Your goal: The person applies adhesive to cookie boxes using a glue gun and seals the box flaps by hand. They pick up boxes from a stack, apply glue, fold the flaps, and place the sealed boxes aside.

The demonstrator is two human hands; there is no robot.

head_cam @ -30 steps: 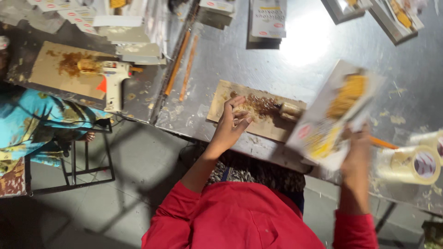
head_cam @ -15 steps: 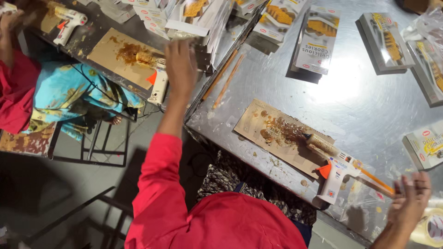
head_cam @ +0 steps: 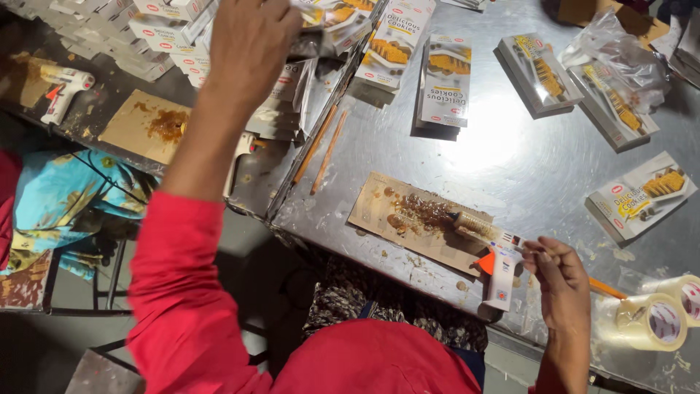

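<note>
A cookie box (head_cam: 324, 29) is gripped by the left hand (head_cam: 251, 44) over the stack of boxes (head_cam: 168, 14), far left of the glue gun (head_cam: 503, 270). The gun, beside the stained cardboard (head_cam: 415, 219) on the table (head_cam: 496, 146), is touched by the loosely curled right hand (head_cam: 558, 281). Several boxes lie unstacked beyond it.

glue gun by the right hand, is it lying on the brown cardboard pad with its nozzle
Yes, the white glue gun beside the right hand rests its nozzle on the glue-stained cardboard pad.

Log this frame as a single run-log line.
left hand: on stacked cookie boxes | right hand: at white glue gun | gun on stained cardboard
</note>
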